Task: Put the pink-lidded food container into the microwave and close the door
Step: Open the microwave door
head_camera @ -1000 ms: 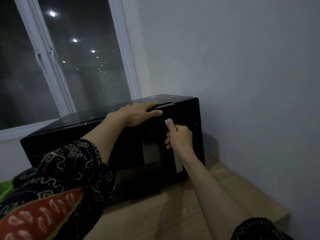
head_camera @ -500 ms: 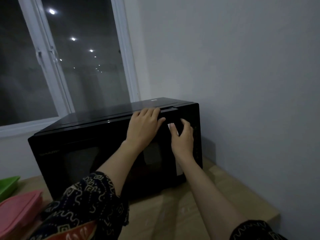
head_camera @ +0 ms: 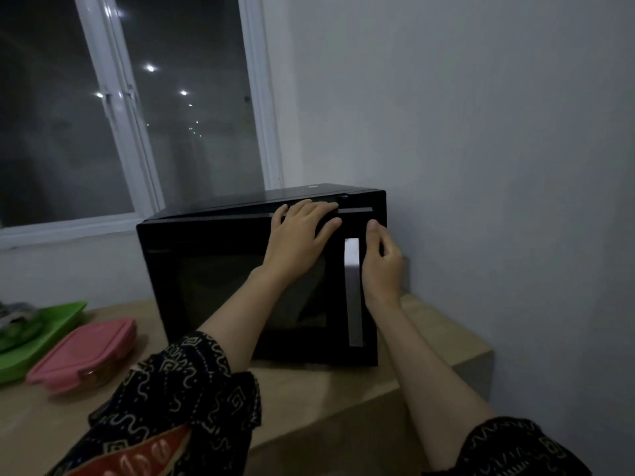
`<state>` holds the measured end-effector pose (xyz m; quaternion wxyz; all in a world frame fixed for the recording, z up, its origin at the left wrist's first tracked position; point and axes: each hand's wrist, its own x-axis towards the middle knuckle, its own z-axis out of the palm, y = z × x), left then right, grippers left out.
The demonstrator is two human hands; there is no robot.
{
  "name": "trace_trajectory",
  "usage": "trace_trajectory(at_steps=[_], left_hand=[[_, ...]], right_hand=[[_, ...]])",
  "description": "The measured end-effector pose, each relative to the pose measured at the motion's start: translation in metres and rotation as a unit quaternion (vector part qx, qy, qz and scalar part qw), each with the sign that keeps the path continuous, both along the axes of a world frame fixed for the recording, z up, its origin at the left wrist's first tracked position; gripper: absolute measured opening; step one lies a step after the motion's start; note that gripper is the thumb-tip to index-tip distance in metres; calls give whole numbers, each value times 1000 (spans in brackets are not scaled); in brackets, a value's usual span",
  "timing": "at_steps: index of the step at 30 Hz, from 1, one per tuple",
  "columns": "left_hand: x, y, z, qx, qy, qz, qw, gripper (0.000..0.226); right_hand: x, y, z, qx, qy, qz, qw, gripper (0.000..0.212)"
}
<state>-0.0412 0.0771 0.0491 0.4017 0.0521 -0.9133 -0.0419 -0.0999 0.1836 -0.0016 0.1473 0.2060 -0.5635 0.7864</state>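
Observation:
The black microwave stands on a wooden table against the wall, and its door looks slightly ajar along the top right. My left hand lies flat, fingers spread, on the door's upper front edge. My right hand curls around the door's right edge beside the silver handle, thumb pointing up. The pink-lidded food container lies on the table at the left, apart from both hands.
A green tray with dark items sits behind the container at the far left. A white wall runs close along the microwave's right side. A window is behind it. The table's front edge runs below my right forearm.
The view has pulled back, bringing the container and tray into sight. My left hand slid from the microwave's top onto the door front. My right hand shifted to the right of the handle.

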Motion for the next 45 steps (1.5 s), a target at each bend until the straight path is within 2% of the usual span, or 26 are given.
trace_trajectory(at_steps=[5, 8, 11, 15, 17, 21, 26, 28, 30, 33, 37, 41, 45], left_hand=[[59, 11, -1, 65, 47, -67, 994, 38], [98, 10, 0, 102, 65, -102, 987, 42], [138, 8, -1, 140, 72, -128, 979, 37], [187, -3, 1, 225, 17, -170, 959, 36], [211, -12, 6, 259, -9, -183, 949, 35], [266, -35, 11, 311, -24, -184, 932, 30], [331, -69, 13, 362, -8, -148, 920, 22], [355, -79, 16, 383, -20, -125, 915, 29], [374, -87, 19, 412, -47, -110, 903, 47], [384, -95, 16, 425, -77, -98, 897, 60], [370, -89, 6, 427, -98, -117, 891, 48], [352, -80, 0, 436, -99, -164, 879, 49], [349, -77, 1, 440, -82, -170, 878, 44]], right_hand=[[56, 15, -1, -15, 62, 4, 998, 30], [93, 20, -6, 7, 119, 48, 992, 28], [129, 21, -6, 20, 160, 97, 982, 24], [167, 14, -4, 74, 204, 110, 970, 42], [187, 9, -2, 71, 218, 131, 965, 44], [236, -16, 2, 56, 257, 168, 950, 38], [289, -62, 0, 63, 291, 191, 935, 48], [303, -77, -3, 66, 296, 196, 932, 51], [305, -83, -5, 53, 280, 194, 939, 55], [293, -78, -6, 59, 280, 178, 941, 61], [294, -77, -4, 60, 284, 173, 941, 61], [295, -78, -5, 50, 283, 175, 942, 60], [295, -75, -5, 59, 296, 172, 938, 59]])
